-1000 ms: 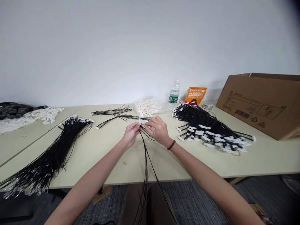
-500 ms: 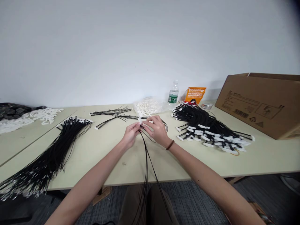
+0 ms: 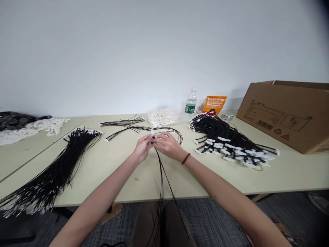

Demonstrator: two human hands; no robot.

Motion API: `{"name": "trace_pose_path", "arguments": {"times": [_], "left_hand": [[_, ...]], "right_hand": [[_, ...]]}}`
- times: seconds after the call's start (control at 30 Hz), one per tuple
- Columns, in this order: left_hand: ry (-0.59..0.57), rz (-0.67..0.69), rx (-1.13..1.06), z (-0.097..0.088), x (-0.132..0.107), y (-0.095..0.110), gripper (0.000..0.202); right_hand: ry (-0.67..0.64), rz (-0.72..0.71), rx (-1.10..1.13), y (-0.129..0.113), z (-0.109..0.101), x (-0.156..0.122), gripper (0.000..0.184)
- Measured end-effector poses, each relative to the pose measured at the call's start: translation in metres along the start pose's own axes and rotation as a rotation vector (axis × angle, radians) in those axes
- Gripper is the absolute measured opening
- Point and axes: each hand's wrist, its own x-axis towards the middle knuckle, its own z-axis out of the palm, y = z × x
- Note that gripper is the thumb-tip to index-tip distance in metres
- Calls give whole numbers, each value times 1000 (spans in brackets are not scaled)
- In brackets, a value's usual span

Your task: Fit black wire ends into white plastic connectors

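Note:
Close together over the middle of the table, my left hand (image 3: 143, 147) and my right hand (image 3: 169, 146) are both closed in a pinch. Between the left fingertips is a small white connector (image 3: 152, 134), partly hidden. The right fingers grip the ends of thin black wires (image 3: 160, 164), which hang down past the table edge over my lap. A loop of black wire (image 3: 180, 135) curves out behind the right hand. Beyond the left hand lie a few black cables with white end plugs (image 3: 115, 133).
A thick bundle of black wires (image 3: 59, 161) lies left, beside white connectors (image 3: 51, 126). Finished-looking cables with white plugs (image 3: 226, 137) are heaped right. A bag of white connectors (image 3: 163, 116), a bottle (image 3: 190, 102), an orange packet (image 3: 215, 104) and a cardboard box (image 3: 282, 116) stand behind.
My right hand has lowered slightly and its fingers have closed in nearer the left fingertips. The wire loop behind it shows more. My left hand has hardly moved.

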Motion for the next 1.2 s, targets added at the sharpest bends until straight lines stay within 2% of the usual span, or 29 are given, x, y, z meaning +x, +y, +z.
{"name": "trace_pose_path", "arguments": {"times": [0.13, 0.23, 0.3, 0.4, 0.47, 0.53, 0.6, 0.67, 0.77, 0.83, 0.9, 1.03, 1.2], "left_hand": [[-8, 3, 3, 0, -1, 0, 19], [-13, 12, 12, 0, -1, 0, 20], [-12, 35, 13, -1, 0, 0, 20], [22, 58, 16, -2, 2, 1, 18], [62, 63, 22, -3, 3, 1, 18], [97, 71, 28, -3, 4, 1, 17], [118, 75, 32, -2, 4, 1, 17], [128, 77, 36, -2, 4, 0, 17], [133, 91, 32, -2, 5, 0, 16], [138, 107, 20, -3, 5, 0, 15], [143, 120, 6, -4, 6, 0, 15], [143, 153, -23, -5, 7, 0, 13], [141, 159, -27, -2, 5, 3, 11]], "right_hand": [[-32, -15, 51, 1, 3, -2, 17], [-20, 77, 196, -1, 6, -2, 17], [46, 241, 379, -4, 5, 1, 17], [207, 608, 750, -7, 0, 9, 12], [363, 852, 1026, -4, -8, 14, 10], [553, 1032, 1239, 3, -15, 18, 15], [711, 1150, 1294, 13, -22, 18, 20], [785, 1225, 1195, 24, -28, 16, 23], [767, 1197, 851, 32, -34, 12, 27], [659, 1090, 613, 30, -37, 11, 24], [504, 971, 464, 23, -38, 12, 20], [293, 836, 411, 12, -33, 14, 24], [195, 783, 395, 11, -27, 12, 22]]}}
